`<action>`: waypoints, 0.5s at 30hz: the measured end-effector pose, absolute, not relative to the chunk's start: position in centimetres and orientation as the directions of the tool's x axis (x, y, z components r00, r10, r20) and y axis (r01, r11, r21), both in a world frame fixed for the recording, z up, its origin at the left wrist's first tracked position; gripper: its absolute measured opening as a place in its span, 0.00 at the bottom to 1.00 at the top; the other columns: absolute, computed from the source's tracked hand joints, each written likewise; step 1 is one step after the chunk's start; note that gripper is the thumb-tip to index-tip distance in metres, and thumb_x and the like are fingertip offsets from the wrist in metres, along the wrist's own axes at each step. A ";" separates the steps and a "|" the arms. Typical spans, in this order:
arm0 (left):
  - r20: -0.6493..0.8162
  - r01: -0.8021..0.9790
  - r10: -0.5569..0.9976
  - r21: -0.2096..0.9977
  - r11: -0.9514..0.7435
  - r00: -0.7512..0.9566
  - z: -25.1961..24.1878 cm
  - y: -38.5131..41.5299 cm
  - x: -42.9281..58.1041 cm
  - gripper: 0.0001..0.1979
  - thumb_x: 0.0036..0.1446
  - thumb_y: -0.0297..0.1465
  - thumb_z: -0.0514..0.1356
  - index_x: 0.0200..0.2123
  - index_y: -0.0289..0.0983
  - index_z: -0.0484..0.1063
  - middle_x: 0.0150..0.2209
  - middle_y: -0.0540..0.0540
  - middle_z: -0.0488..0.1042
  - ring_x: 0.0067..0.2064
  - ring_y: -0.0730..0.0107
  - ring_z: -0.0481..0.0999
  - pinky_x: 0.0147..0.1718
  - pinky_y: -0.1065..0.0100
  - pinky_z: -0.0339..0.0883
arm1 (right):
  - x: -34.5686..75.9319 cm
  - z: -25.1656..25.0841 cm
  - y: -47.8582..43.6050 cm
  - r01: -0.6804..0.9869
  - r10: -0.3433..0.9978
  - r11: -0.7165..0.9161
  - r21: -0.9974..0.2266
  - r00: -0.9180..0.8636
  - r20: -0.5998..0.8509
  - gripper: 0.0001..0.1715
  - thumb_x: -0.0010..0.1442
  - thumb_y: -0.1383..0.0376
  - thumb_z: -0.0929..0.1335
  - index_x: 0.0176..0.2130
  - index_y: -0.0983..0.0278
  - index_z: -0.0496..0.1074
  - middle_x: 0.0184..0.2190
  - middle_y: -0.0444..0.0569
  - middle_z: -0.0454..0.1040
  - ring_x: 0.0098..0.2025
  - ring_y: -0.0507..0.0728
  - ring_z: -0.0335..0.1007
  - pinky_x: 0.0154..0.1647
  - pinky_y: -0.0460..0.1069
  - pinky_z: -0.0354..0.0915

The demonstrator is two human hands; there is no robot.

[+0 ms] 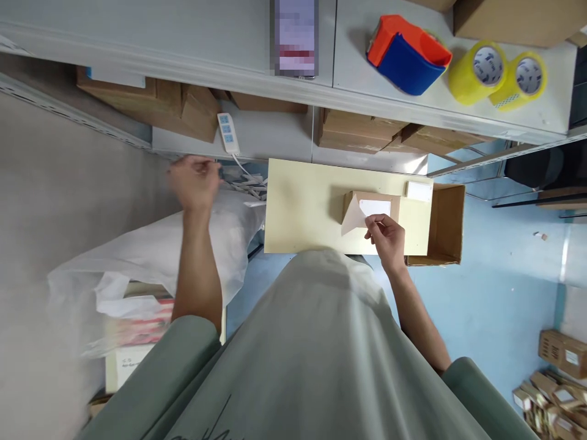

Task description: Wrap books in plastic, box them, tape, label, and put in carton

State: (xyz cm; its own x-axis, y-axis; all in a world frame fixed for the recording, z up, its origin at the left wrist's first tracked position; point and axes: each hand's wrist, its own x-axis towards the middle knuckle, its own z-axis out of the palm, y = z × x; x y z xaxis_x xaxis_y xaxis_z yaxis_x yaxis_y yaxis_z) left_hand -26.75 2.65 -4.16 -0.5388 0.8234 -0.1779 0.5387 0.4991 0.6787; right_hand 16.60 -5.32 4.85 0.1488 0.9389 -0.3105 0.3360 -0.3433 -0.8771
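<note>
A small cardboard box (395, 208) with a white label (376, 206) on its top lies on the cream-coloured table (298, 208) in front of me. My right hand (387, 237) is closed at the box's near edge, pinching a thin, translucent white sheet (353, 218) that stands up in a curl at the box's left end. Whether that sheet is still joined to the box, I cannot tell. Off to the left, beyond the table, my left hand (195, 181) is raised over the floor bags and smeared by motion, so its fingers do not show clearly.
A stack of small white cards (419, 190) sits at the table's right. An open carton (449, 223) stands beside it. The shelf above bears a phone (296, 36), an orange-blue tape dispenser (408, 55) and tape rolls (477, 72). Below are a power strip (228, 132) and plastic wrap (220, 238).
</note>
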 end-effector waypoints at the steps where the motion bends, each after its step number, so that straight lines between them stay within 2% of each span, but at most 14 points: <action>1: -0.209 0.446 0.823 0.757 0.477 -0.528 -3.7 2.5 -24.0 0.11 0.69 0.27 0.61 0.49 0.29 0.80 0.48 0.40 0.88 0.35 0.69 0.83 0.33 0.69 0.77 | 16.7 4.8 -5.4 0.342 0.944 -0.328 -0.880 0.146 -0.295 0.21 0.64 0.44 0.76 0.36 0.59 0.79 0.28 0.44 0.76 0.27 0.54 0.74 0.27 0.50 0.66; 4: -0.297 0.242 0.882 0.884 0.399 -0.366 -2.3 0.9 -15.2 0.07 0.63 0.34 0.70 0.38 0.36 0.81 0.39 0.44 0.88 0.33 0.66 0.85 0.33 0.68 0.77 | 17.0 4.5 -5.4 0.368 0.962 -0.272 -0.889 0.121 -0.244 0.22 0.65 0.43 0.75 0.37 0.58 0.78 0.33 0.46 0.79 0.29 0.54 0.74 0.28 0.51 0.69; 6: -0.336 0.131 0.922 0.922 0.364 -0.193 -1.3 -0.6 -9.8 0.15 0.59 0.42 0.75 0.33 0.38 0.80 0.37 0.43 0.87 0.36 0.61 0.87 0.36 0.65 0.78 | 17.4 4.4 -5.4 0.394 0.975 -0.221 -0.892 0.096 -0.199 0.22 0.67 0.43 0.74 0.37 0.58 0.77 0.35 0.46 0.80 0.30 0.54 0.74 0.30 0.51 0.70; 9: -0.390 -0.064 0.921 0.919 0.390 0.008 0.0 -2.8 -3.7 0.27 0.56 0.57 0.76 0.29 0.39 0.77 0.38 0.39 0.88 0.41 0.54 0.88 0.40 0.60 0.80 | 18.4 4.4 -5.5 0.447 0.990 -0.144 -0.883 0.052 -0.135 0.21 0.69 0.44 0.72 0.36 0.57 0.76 0.38 0.48 0.80 0.32 0.55 0.75 0.32 0.51 0.72; 11: -0.439 -0.158 0.896 0.883 0.443 0.063 0.5 -3.7 -0.8 0.30 0.53 0.61 0.77 0.31 0.40 0.77 0.40 0.38 0.88 0.44 0.52 0.88 0.42 0.58 0.80 | 19.3 4.4 -5.5 0.483 0.993 -0.107 -0.869 0.017 -0.113 0.21 0.71 0.44 0.71 0.36 0.57 0.76 0.39 0.49 0.79 0.33 0.55 0.75 0.32 0.52 0.72; 15: -0.516 -0.233 0.856 0.830 0.507 0.027 0.7 -4.3 3.4 0.30 0.50 0.58 0.79 0.33 0.40 0.74 0.40 0.40 0.86 0.47 0.51 0.88 0.44 0.56 0.81 | 21.6 4.3 -5.8 0.508 0.992 -0.067 -0.859 -0.056 -0.110 0.19 0.72 0.47 0.70 0.36 0.57 0.77 0.39 0.50 0.80 0.32 0.56 0.75 0.33 0.52 0.74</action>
